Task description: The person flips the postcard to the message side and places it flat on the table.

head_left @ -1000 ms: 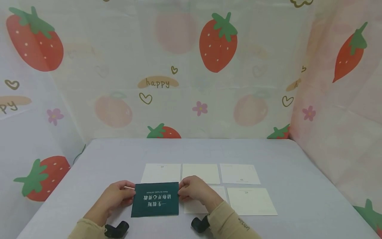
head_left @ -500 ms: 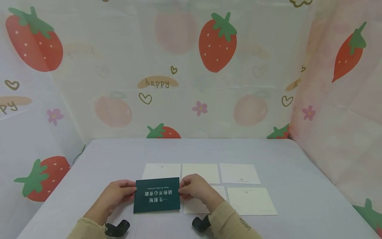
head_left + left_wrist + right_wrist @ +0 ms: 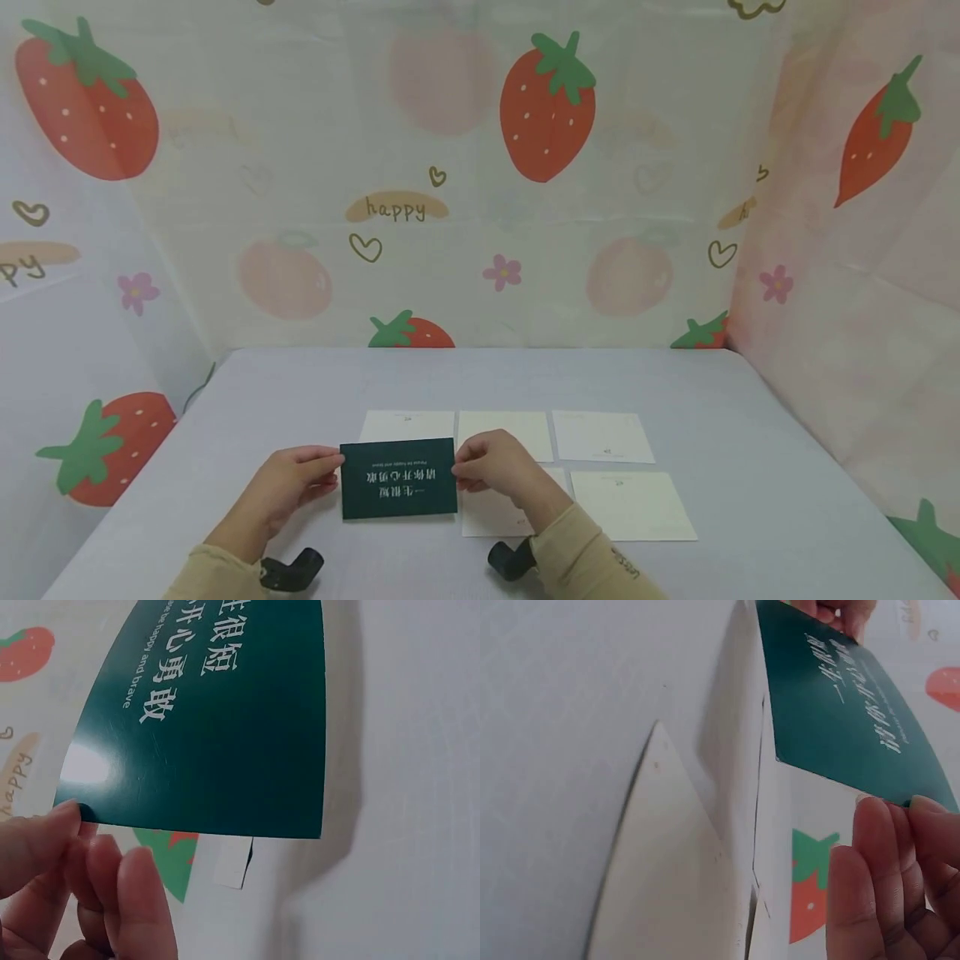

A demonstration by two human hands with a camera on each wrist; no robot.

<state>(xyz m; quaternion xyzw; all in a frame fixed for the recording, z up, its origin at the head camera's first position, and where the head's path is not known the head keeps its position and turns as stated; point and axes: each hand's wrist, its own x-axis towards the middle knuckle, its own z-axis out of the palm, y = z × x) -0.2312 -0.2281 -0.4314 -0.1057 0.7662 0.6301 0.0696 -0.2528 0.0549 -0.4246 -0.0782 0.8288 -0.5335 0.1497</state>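
Note:
A dark green postcard point(image 3: 399, 504) with white lettering, upside down in the head view, is held up off the table between both hands. My left hand point(image 3: 288, 487) pinches its left edge near the far corner. On the opposite edge, my right hand point(image 3: 504, 473) pinches it between thumb and fingers. In the left wrist view the green postcard point(image 3: 247, 757) bows slightly, and a shadow falls on the cloth beside it. The right wrist view shows the green postcard point(image 3: 802, 697) spanning between the two hands.
White cards lie in two rows: one card point(image 3: 405, 425) behind the green postcard, others point(image 3: 506, 433), point(image 3: 603, 437) along the back, and a cream card point(image 3: 633, 504) at front right. Another card point(image 3: 498, 521) is partly under my right hand. Strawberry-print fabric point(image 3: 547, 233) walls the table.
The green postcard has risen and shifted slightly away and to the right, tilting a little. Both hands have moved with it, keeping their pinch on its side edges.

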